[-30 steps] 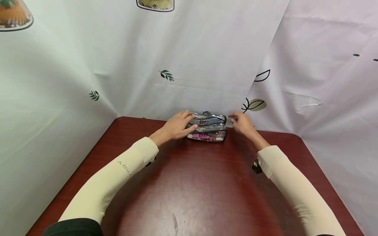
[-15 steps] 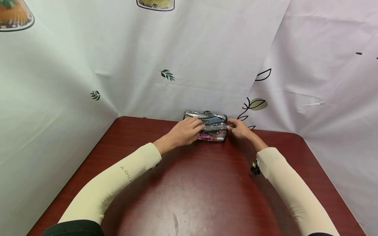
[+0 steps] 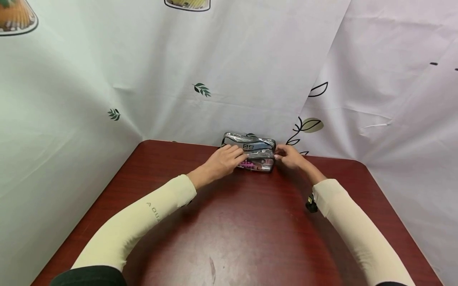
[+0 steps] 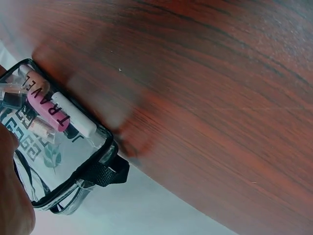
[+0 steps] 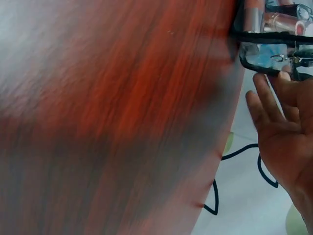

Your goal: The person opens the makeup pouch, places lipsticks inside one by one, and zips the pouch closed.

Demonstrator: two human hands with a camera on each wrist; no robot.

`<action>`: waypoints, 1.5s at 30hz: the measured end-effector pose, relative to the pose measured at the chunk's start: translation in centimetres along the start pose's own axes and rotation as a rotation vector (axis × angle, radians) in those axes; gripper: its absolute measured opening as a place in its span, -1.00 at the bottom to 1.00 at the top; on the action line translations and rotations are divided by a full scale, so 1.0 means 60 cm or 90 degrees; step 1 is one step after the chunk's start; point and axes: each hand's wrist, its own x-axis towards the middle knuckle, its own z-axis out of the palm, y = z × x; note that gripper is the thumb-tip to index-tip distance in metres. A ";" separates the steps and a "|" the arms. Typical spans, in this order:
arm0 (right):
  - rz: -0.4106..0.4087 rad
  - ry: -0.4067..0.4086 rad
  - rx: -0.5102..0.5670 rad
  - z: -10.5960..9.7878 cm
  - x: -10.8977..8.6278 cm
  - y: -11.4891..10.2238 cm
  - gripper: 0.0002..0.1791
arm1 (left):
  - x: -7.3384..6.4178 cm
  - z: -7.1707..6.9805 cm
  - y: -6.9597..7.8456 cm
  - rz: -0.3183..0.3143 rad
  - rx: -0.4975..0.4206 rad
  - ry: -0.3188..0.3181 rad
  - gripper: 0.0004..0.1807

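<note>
A clear zip pouch (image 3: 262, 163) with black piping stands at the far edge of the table, marked with "TRAVEL" lettering and a square pattern. Pink, white and brown cosmetic tubes (image 4: 48, 111) show through its front. My left hand (image 3: 223, 161) grips the pouch's front left part, fingers curled over the upper edge and covering some of the lettering. At the opposite end, my right hand (image 3: 289, 156) pinches the upper right corner between thumb and fingers. A zipper pull (image 5: 293, 59) shows close to those right fingertips in the right wrist view.
The dark red wooden table (image 3: 236, 222) stretches from the pouch toward me. White printed cloth (image 3: 250, 79) hangs right behind the pouch and along both sides. A black side tab (image 4: 110, 171) sticks out from the pouch's end.
My left hand has slid down from the pouch's upper left to its front. My right hand has come in from beside the pouch and taken hold of its right corner.
</note>
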 end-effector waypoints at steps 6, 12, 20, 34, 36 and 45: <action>0.008 -0.017 0.048 0.003 -0.013 0.003 -0.84 | 0.001 -0.001 -0.005 -0.025 -0.001 -0.012 -0.68; -0.005 -0.010 0.013 0.014 -0.029 0.005 -0.94 | -0.003 0.002 -0.010 -0.071 -0.007 -0.014 -0.72; -0.079 0.006 -0.100 0.033 -0.059 -0.021 -0.83 | -0.003 -0.001 -0.011 -0.138 -0.064 -0.019 -0.87; -0.108 -0.001 -0.101 0.076 -0.088 -0.073 -0.82 | 0.026 -0.053 -0.013 -0.174 -0.251 -0.156 -0.52; -0.109 -0.005 -0.100 0.080 -0.090 -0.080 -0.82 | 0.027 -0.060 -0.018 -0.163 -0.276 -0.161 -0.51; -0.116 0.012 -0.097 0.112 -0.101 -0.101 -0.80 | 0.008 -0.068 -0.007 -0.120 -0.319 -0.057 -0.53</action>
